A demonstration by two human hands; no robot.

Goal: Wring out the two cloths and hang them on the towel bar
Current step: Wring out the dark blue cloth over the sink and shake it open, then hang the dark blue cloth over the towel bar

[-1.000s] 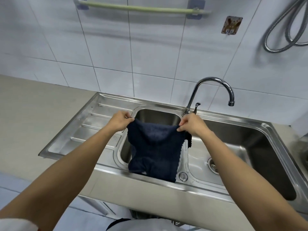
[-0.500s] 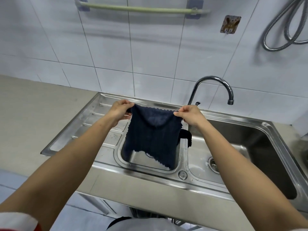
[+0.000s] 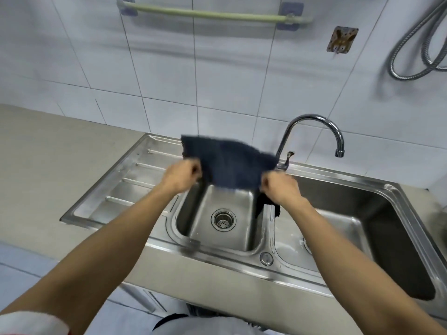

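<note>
Head view: second cloth (image 3: 262,206), perhaps, behind right hand (image 3: 281,188)

Motion blurs the dark cloth (image 3: 227,163) at mid-frame. The right hand (image 3: 281,189) hides most of a second cloth (image 3: 260,206). The hose (image 3: 418,56) runs off the upper right edge.

A steel sink unit (image 3: 135,187) sits in the beige countertop (image 3: 48,160).
</note>
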